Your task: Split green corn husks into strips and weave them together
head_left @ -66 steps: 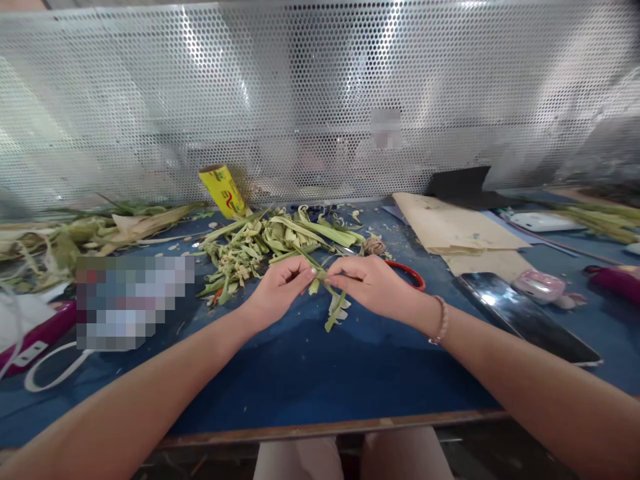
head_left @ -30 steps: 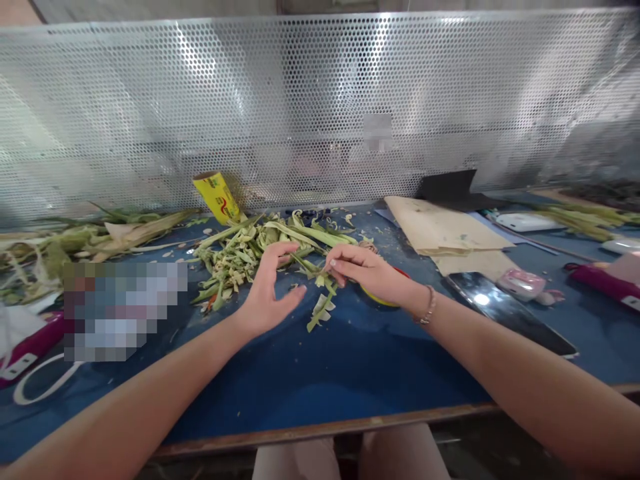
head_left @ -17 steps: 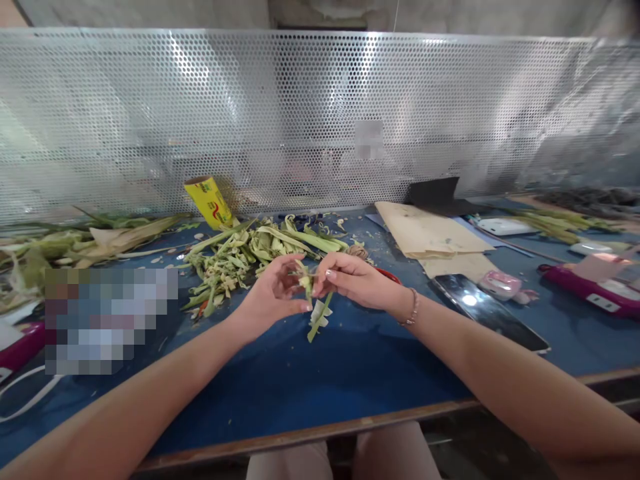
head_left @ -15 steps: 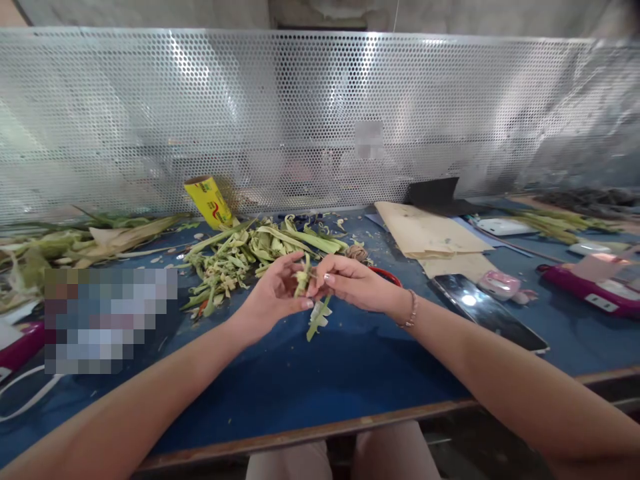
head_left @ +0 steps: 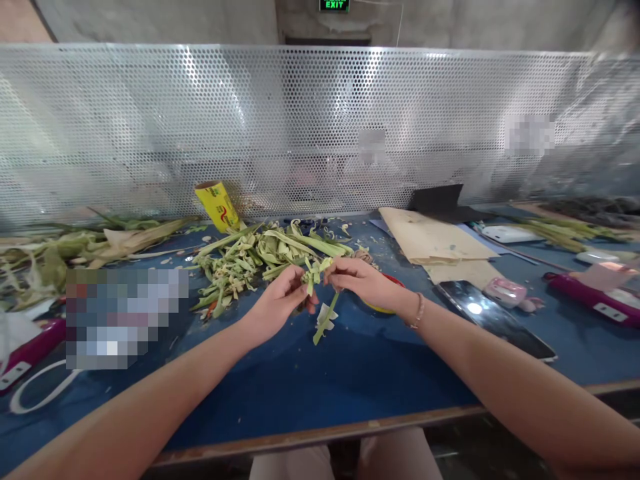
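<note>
Over the blue table (head_left: 280, 393), my left hand (head_left: 275, 307) is closed on a pale green leafy plant piece (head_left: 313, 273) that sticks up between its fingers. Close beside it, my right hand (head_left: 363, 283) has thumb and fingers pinched together at the right side of that piece; what lies in the pinch is too small to make out. A notched green leaf strip (head_left: 323, 323) hangs just below the hands. Behind them lies a heap of green stems and leaves (head_left: 240, 263). A ball of brown twine (head_left: 364, 256) and a red and yellow round item (head_left: 383, 308) are partly hidden by my right hand.
A yellow cardboard tube (head_left: 219, 207) leans near the perforated metal screen (head_left: 200, 140). To the right are brown paper sheets (head_left: 435, 237), a phone (head_left: 490, 320), a pink case (head_left: 503, 291) and a magenta power strip (head_left: 590, 298). Dried leaves (head_left: 55, 250) lie left.
The plant piece has turned and shows more of its leafy top. My right hand has moved slightly off my left. The view has tilted up a little.
</note>
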{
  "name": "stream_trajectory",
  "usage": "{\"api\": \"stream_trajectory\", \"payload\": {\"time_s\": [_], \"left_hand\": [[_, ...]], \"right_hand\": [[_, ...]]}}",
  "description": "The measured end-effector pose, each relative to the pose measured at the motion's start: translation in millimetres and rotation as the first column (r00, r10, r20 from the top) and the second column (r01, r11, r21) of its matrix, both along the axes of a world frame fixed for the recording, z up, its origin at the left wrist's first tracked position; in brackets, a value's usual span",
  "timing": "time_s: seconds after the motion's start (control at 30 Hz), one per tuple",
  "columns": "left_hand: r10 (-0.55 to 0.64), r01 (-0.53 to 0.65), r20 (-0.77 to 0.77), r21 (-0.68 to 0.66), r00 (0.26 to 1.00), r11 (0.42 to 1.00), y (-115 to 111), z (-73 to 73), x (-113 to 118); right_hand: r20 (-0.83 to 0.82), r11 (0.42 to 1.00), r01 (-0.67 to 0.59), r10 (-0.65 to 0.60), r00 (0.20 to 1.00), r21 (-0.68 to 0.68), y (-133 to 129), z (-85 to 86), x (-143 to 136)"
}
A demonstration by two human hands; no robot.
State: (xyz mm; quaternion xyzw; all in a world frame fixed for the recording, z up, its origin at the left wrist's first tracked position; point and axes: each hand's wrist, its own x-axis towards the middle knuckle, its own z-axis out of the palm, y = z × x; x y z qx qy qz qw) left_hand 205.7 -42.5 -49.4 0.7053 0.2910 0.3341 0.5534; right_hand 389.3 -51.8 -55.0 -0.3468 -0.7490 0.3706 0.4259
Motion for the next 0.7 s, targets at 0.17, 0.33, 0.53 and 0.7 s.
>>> {"api": "stream_trajectory", "payload": {"time_s": [0.17,0.33,0.53,0.7], "left_hand": [[0.002,-0.003,0.012,0.040,1.000,0.999,0.1,-1.8,0.2],[0.034,-0.031,-0.046,0.071,0.998,0.997,-1.5,1.7,1.4],[0.119,-0.108,0.157,-0.072,0.980,0.991,-1.8,0.4,0.1],[0.117,-0.136,0.222,0.073,0.968,0.988,-1.0,4.0,-3.3]], "right_hand": [[0.179,0.946,0.165,-0.221,0.959,0.280,-10.0,6.0,-5.8],[0.292,0.905,0.100,-0.237,0.927,0.414,-9.1,6.0,-3.3],[0.279,0.887,0.128,-0.272,0.921,0.443,-11.6,5.0,-6.4],[0.272,0.875,0.078,-0.231,0.934,0.477,-13.2,3.3,-10.3]]}}
